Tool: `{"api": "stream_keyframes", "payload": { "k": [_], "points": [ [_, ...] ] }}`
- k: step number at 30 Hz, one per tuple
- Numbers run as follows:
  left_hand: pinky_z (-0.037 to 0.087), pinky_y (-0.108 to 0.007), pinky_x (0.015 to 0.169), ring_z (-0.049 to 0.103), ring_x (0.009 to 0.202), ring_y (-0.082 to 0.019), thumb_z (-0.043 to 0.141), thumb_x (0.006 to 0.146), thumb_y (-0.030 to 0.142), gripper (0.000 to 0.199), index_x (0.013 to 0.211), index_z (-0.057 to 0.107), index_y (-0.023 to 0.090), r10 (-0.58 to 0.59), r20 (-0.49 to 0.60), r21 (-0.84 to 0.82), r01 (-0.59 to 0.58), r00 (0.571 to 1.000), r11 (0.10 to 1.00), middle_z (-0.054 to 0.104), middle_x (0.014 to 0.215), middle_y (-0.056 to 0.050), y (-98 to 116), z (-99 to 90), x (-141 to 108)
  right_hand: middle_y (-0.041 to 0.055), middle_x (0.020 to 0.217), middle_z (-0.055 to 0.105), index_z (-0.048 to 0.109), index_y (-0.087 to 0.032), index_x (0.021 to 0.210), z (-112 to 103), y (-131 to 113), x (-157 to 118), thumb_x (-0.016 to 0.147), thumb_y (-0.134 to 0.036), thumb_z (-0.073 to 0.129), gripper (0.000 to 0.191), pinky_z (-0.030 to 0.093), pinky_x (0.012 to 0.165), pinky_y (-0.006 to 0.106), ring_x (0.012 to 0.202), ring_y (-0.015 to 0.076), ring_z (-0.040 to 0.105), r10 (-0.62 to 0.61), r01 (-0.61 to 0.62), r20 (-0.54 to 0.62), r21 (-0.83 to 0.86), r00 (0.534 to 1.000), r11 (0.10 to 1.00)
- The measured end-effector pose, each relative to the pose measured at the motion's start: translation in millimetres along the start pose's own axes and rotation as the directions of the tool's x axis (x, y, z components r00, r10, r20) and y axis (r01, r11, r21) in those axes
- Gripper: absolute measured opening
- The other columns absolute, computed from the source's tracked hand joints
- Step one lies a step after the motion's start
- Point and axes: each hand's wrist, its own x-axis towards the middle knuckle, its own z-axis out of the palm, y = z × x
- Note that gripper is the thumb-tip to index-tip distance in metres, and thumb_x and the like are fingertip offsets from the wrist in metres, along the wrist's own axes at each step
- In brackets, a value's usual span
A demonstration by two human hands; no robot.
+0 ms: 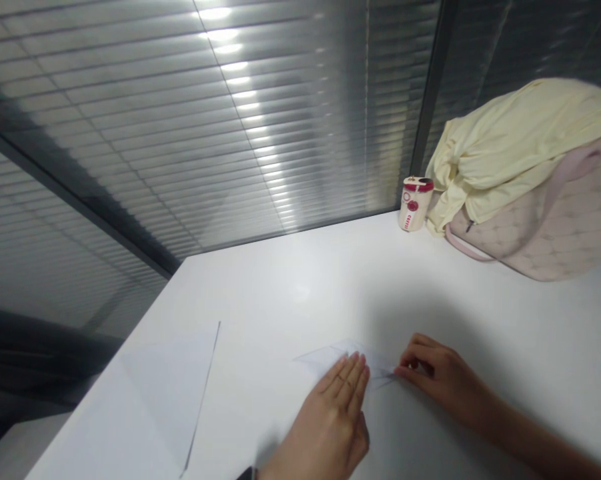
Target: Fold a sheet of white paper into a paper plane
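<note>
A folded sheet of white paper (314,358) lies on the white table, pointed at its left end and showing crease lines. My left hand (338,413) rests flat on the paper's middle, its fingers stretched out side by side and covering part of it. At the paper's right tip, my right hand (435,373) pinches the corner between thumb and forefinger. A ring shows on one left finger, and a dark band is at the left wrist.
A larger creased white sheet (150,393) lies at the table's left edge. At the back right stand a cream and red cup (414,205) and a pale pink quilted bag (565,220) with a yellow cloth (525,143) over it. Blinds (180,120) rise behind the table.
</note>
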Motion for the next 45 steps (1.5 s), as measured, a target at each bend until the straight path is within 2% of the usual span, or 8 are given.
{"api": "stream_keyframes", "payload": {
  "k": [5, 9, 14, 19, 25, 33, 41, 45],
  "points": [
    [0.036, -0.039, 0.11, 0.028, 0.137, -0.027, 0.049, 0.076, 0.009, 0.069, 0.143, 0.032, 0.006, -0.07, -0.029, -0.023, 0.07, 0.997, 0.997, 0.03, 0.149, -0.015, 6, 3.4, -5, 0.0013, 0.079, 0.057, 0.057, -0.019, 0.076, 3, 1, 1, 0.089, -0.018, 0.052, 0.014, 0.045, 0.067, 0.028, 0.072, 0.0159, 0.058, -0.001, 0.001, 0.009, -0.041, 1.0, 0.999],
    [0.036, -0.04, 0.11, 0.027, 0.138, -0.026, 0.05, 0.078, 0.01, 0.07, 0.144, 0.029, 0.007, -0.079, 0.011, -0.033, 0.079, 0.997, 0.996, 0.026, 0.15, -0.015, 7, 1.8, -7, 0.0016, 0.081, 0.057, 0.054, -0.02, 0.077, 4, 3, 1, 0.091, -0.015, 0.048, 0.015, 0.046, 0.07, 0.03, 0.074, 0.0165, 0.059, -0.033, 0.034, 0.009, -0.077, 0.999, 0.996],
    [0.035, -0.041, 0.11, 0.025, 0.139, -0.025, 0.051, 0.08, 0.013, 0.072, 0.146, 0.024, 0.01, -0.08, 0.009, -0.09, 0.08, 0.997, 0.993, 0.022, 0.152, -0.013, 4, 0.9, -8, 0.0016, 0.083, 0.058, 0.055, -0.02, 0.08, 1, -3, 1, 0.091, -0.017, 0.05, 0.012, 0.046, 0.071, 0.03, 0.076, 0.0171, 0.06, -0.049, 0.052, 0.045, -0.083, 0.998, 0.995],
    [0.034, -0.041, 0.11, 0.025, 0.139, -0.025, 0.052, 0.081, 0.012, 0.072, 0.147, 0.022, 0.01, -0.097, 0.01, -0.119, 0.098, 0.995, 0.988, 0.023, 0.152, -0.013, 4, 1.8, -9, 0.0007, 0.079, 0.059, 0.055, -0.02, 0.076, 2, -5, 6, 0.088, -0.015, 0.054, 0.013, 0.046, 0.067, 0.029, 0.071, 0.0167, 0.06, -0.017, 0.021, 0.034, -0.121, 0.999, 0.992],
    [0.034, -0.043, 0.11, 0.025, 0.139, -0.025, 0.053, 0.08, 0.012, 0.075, 0.148, 0.02, 0.014, -0.09, 0.014, -0.195, 0.091, 0.996, 0.977, 0.023, 0.153, -0.012, 1, 2.4, -9, 0.0013, 0.078, 0.059, 0.054, -0.019, 0.075, 6, -1, 6, 0.09, -0.015, 0.051, 0.016, 0.046, 0.068, 0.029, 0.071, 0.0166, 0.061, -0.038, 0.042, 0.032, -0.155, 0.999, 0.987],
    [0.032, -0.046, 0.111, 0.026, 0.139, -0.023, 0.054, 0.083, 0.013, 0.076, 0.149, 0.018, 0.024, -0.147, 0.052, -0.353, 0.156, 0.988, 0.923, 0.025, 0.153, -0.006, -3, -0.1, -11, 0.0009, 0.076, 0.058, 0.052, -0.02, 0.074, 13, -1, 5, 0.088, -0.009, 0.052, 0.018, 0.046, 0.063, 0.029, 0.066, 0.0163, 0.061, -0.063, 0.059, -0.007, -0.23, 0.998, 0.971],
    [0.03, -0.043, 0.112, 0.025, 0.139, -0.021, 0.055, 0.083, 0.017, 0.076, 0.149, 0.017, 0.02, -0.155, 0.065, -0.302, 0.168, 0.986, 0.939, 0.025, 0.153, -0.007, -3, 3.5, -11, 0.0023, 0.074, 0.058, 0.051, -0.019, 0.074, 20, -8, 1, 0.086, -0.005, 0.053, 0.018, 0.048, 0.061, 0.031, 0.065, 0.0186, 0.062, -0.067, 0.045, -0.054, -0.344, 0.996, 0.938],
    [0.035, -0.046, 0.109, 0.029, 0.138, -0.024, 0.057, 0.082, 0.02, 0.073, 0.148, 0.024, 0.026, -0.144, 0.046, -0.244, 0.151, 0.988, 0.958, 0.027, 0.152, -0.006, -2, 1.3, -8, 0.0038, 0.074, 0.059, 0.053, -0.019, 0.074, 23, -6, 1, 0.085, -0.005, 0.051, 0.018, 0.05, 0.059, 0.031, 0.064, 0.0199, 0.062, -0.106, 0.073, -0.054, -0.425, 0.993, 0.902]
  ]
}}
